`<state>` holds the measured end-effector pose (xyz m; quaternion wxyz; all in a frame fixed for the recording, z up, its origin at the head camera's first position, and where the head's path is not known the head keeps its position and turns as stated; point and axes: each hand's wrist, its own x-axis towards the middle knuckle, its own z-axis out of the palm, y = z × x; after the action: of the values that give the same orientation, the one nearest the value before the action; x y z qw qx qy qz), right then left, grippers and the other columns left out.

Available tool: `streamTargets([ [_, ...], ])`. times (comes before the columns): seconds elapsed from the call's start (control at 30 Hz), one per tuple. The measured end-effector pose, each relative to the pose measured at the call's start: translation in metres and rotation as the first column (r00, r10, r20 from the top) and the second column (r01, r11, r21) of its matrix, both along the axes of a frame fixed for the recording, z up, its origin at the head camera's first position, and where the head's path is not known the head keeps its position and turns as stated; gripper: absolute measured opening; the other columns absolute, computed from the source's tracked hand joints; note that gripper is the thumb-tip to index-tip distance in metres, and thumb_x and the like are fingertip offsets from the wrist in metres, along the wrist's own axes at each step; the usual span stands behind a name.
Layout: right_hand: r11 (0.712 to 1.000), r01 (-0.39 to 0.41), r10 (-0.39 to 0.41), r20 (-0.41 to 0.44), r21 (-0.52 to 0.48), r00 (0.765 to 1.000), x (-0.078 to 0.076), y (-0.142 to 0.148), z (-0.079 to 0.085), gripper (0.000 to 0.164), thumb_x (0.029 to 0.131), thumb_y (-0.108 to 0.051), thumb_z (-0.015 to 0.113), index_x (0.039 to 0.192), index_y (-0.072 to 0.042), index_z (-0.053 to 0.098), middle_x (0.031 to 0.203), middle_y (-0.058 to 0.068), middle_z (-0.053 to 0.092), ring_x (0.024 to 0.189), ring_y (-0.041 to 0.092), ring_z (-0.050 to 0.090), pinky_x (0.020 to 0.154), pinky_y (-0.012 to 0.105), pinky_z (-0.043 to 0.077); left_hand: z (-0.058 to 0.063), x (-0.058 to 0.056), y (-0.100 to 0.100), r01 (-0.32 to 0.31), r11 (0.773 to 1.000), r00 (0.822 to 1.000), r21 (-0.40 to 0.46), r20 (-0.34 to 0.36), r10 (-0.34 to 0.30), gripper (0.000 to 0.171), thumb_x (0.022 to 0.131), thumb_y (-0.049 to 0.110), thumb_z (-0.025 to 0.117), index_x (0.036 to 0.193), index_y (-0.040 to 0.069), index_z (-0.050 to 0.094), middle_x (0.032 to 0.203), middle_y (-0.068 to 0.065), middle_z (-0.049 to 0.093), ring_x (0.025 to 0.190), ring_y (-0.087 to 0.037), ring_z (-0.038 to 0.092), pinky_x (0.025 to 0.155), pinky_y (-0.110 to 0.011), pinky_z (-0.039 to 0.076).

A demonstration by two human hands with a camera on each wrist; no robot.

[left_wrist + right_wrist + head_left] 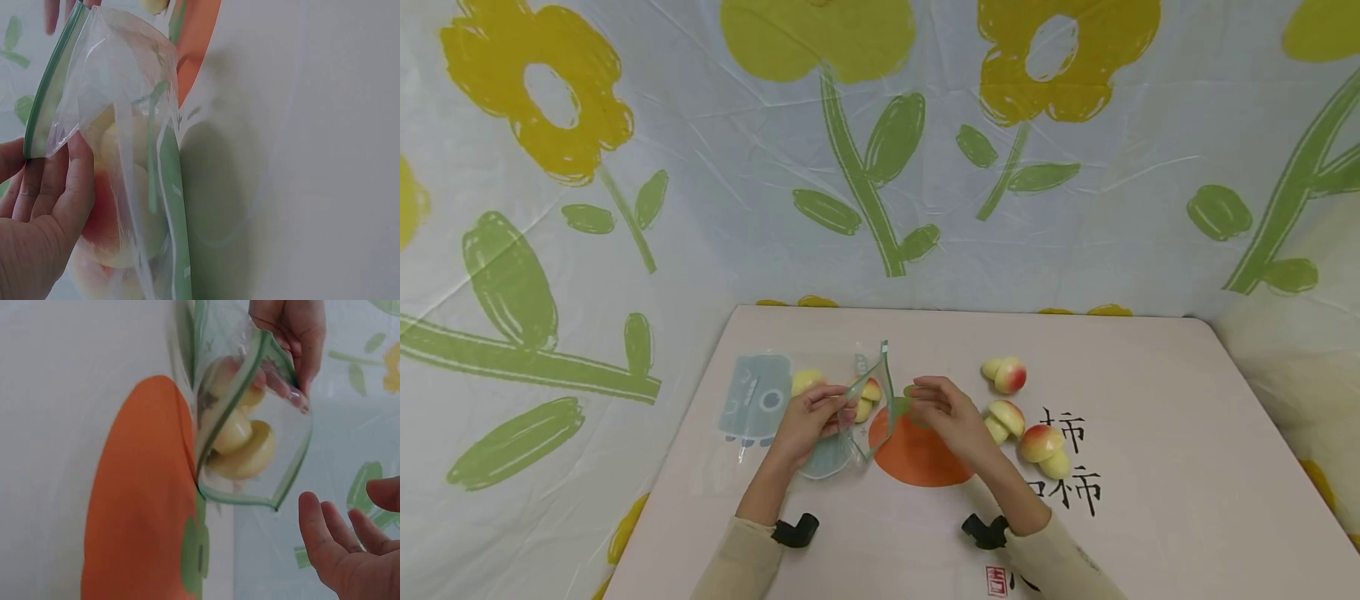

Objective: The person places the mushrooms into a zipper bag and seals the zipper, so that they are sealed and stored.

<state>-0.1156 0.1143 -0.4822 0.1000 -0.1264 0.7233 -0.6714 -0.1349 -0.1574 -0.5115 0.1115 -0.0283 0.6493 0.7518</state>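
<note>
My left hand [808, 421] pinches the edge of a clear zip bag [886, 371] with a green seal, and its mouth gapes toward the right. Toy mushrooms [237, 440] with yellow stems and red-yellow caps lie inside the bag; the plastic and my fingers partly hide them. In the left wrist view, thumb and fingers grip the bag [128, 69] just by the seal strip. My right hand [951, 417] hovers beside the bag's mouth, apart from it. Its fingers [325, 534] are loosely bent and hold nothing in the right wrist view.
To the right of my right hand lie three more toy mushrooms: one at the back [1004, 375], one in the middle [1002, 421] and one nearer [1045, 454]. The pale tabletop [1165, 417] bears an orange persimmon print [917, 458] and black characters. Flowered cloth [715, 167] hangs behind.
</note>
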Motion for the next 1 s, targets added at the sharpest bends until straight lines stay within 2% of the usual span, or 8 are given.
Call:
streamTargets([
  [0.07, 1.0, 0.009, -0.008, -0.026, 0.022, 1.0, 0.001, 0.005, 0.003, 0.038, 0.102, -0.018, 0.062, 0.137, -0.006, 0.052, 0.13, 0.017, 0.06, 0.12, 0.033, 0.056, 0.095, 0.036, 0.051, 0.0, 0.0, 0.0, -0.004, 1.0, 1.0, 0.003, 0.008, 0.004, 0.026, 0.099, 0.006, 0.062, 0.122, -0.008, 0.062, 0.103, -0.022, 0.072, 0.086, -0.022, 0.072, 0.079, -0.038, 0.059],
  [0.27, 0.999, 0.051, -0.05, -0.075, 0.003, 0.996, 0.006, 0.02, 0.008, 0.037, 0.1, -0.011, 0.064, 0.134, -0.002, 0.053, 0.125, 0.019, 0.061, 0.114, 0.041, 0.058, 0.091, 0.041, 0.055, -0.001, 0.001, -0.002, -0.015, 1.0, 1.0, 0.002, 0.018, 0.015, 0.025, 0.1, 0.006, 0.062, 0.121, -0.007, 0.063, 0.103, -0.022, 0.072, 0.086, -0.023, 0.073, 0.079, -0.039, 0.059],
  [0.5, 0.985, 0.15, -0.135, -0.156, 0.088, 0.979, 0.011, 0.044, 0.013, 0.039, 0.098, -0.015, 0.067, 0.134, -0.006, 0.056, 0.125, 0.012, 0.064, 0.113, 0.028, 0.061, 0.091, 0.025, 0.052, -0.002, 0.001, -0.003, -0.016, 1.0, 1.0, -0.002, 0.008, 0.016, 0.024, 0.1, 0.006, 0.062, 0.12, -0.005, 0.064, 0.103, -0.02, 0.072, 0.087, -0.024, 0.073, 0.078, -0.038, 0.059],
  [0.73, 0.973, 0.204, -0.182, -0.19, 0.106, 0.965, 0.015, 0.071, 0.012, 0.04, 0.099, -0.014, 0.065, 0.137, -0.006, 0.055, 0.128, 0.017, 0.061, 0.112, 0.018, 0.061, 0.091, 0.02, 0.05, 0.001, 0.001, -0.004, -0.017, 1.0, 1.0, -0.01, 0.006, 0.017, 0.023, 0.1, 0.006, 0.062, 0.121, -0.004, 0.064, 0.103, -0.019, 0.073, 0.088, -0.025, 0.072, 0.078, -0.039, 0.059],
  [0.8, 0.967, 0.223, -0.194, -0.208, 0.123, 0.959, 0.017, 0.079, 0.011, 0.04, 0.1, -0.014, 0.064, 0.137, -0.005, 0.054, 0.128, 0.017, 0.061, 0.112, 0.015, 0.061, 0.092, 0.018, 0.049, 0.001, 0.001, -0.004, -0.014, 1.0, 1.0, -0.004, 0.005, 0.014, 0.024, 0.099, 0.006, 0.062, 0.121, -0.004, 0.064, 0.103, -0.019, 0.072, 0.089, -0.025, 0.072, 0.079, -0.04, 0.059],
  [1.0, 0.954, 0.27, -0.227, -0.277, 0.128, 0.934, 0.028, 0.101, 0.013, 0.039, 0.099, -0.004, 0.062, 0.136, 0.003, 0.052, 0.124, 0.027, 0.059, 0.111, 0.015, 0.062, 0.09, 0.016, 0.049, 0.001, 0.0, -0.003, -0.007, 1.0, 1.0, -0.004, 0.002, 0.007, 0.023, 0.099, 0.006, 0.062, 0.12, -0.004, 0.065, 0.103, -0.019, 0.073, 0.088, -0.025, 0.072, 0.078, -0.038, 0.059],
])
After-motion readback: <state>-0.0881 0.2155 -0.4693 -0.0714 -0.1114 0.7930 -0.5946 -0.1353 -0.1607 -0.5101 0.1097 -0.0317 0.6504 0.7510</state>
